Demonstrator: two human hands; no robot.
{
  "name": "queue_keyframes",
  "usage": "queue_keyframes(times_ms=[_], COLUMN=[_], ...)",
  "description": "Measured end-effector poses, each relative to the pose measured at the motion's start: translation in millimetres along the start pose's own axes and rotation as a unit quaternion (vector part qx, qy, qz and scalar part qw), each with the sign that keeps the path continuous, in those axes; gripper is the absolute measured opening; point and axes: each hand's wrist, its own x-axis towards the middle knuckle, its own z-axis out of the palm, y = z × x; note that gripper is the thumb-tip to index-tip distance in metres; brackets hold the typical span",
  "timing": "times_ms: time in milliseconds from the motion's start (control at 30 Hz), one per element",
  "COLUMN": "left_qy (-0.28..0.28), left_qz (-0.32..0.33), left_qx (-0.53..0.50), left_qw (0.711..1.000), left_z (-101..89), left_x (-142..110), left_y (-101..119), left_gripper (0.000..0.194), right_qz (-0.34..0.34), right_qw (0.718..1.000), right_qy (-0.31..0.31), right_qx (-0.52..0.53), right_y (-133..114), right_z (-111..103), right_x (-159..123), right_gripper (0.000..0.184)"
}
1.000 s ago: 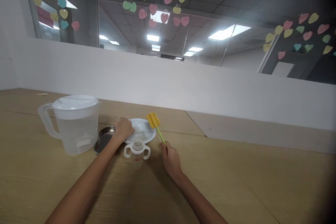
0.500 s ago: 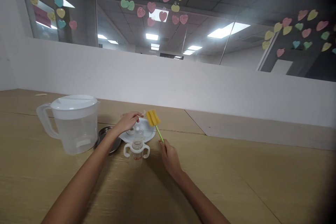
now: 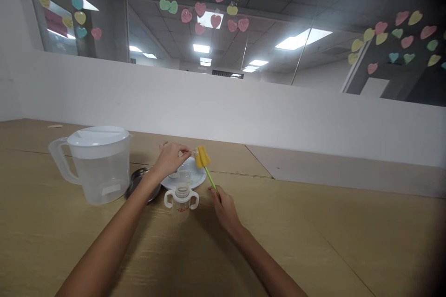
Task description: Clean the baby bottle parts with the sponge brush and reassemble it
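My right hand (image 3: 225, 206) is wrapped around the green handle of a sponge brush (image 3: 203, 157), its yellow sponge head pointing up. My left hand (image 3: 171, 158) pinches a small clear piece that looks like a bottle nipple (image 3: 194, 153), touching the left side of the sponge. Below the hands a clear baby bottle (image 3: 180, 204) with two white handles stands upright and uncapped on the table. Behind it, a white plate (image 3: 198, 181) bears a clear cap (image 3: 185, 177) and a small white part, partly hidden by my left hand.
A large translucent lidded pitcher (image 3: 101, 167) stands at the left. Beside it lies a round metal dish (image 3: 139, 178), partly behind my left forearm. The wooden table (image 3: 313, 232) meets a white wall (image 3: 195, 102) at the back, under a window with heart-shaped notes.
My left hand has turned and brought the clear piece right against the sponge. The brush head has tilted slightly; the bottle, plate and pitcher have stayed put.
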Motion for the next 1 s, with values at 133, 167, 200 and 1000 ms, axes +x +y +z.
queue_keyframes(times_ms=[133, 167, 200, 1000], left_qy=[-0.018, -0.024, -0.03, 0.119], left_qz=[-0.003, -0.002, 0.0, -0.007], left_qx=[0.001, -0.003, -0.011, -0.222], left_qw=[1.0, 1.0, 0.999, 0.968], left_z=[0.9, 1.4, 2.0, 0.8], left_x=[0, 0, 0, 1], left_y=[8, 8, 8, 4], left_gripper=[0.032, 0.034, 0.037, 0.028], right_qz=[-0.029, -0.034, -0.038, -0.155], right_qw=[0.999, 0.999, 0.998, 0.934], right_qy=[-0.006, -0.009, -0.014, -0.02], right_qx=[-0.027, -0.034, -0.041, -0.322], right_y=[-4, -4, -5, -2], right_z=[-2, -2, -3, -11], right_x=[-4, -5, -5, -2], right_gripper=[0.041, 0.04, 0.04, 0.035])
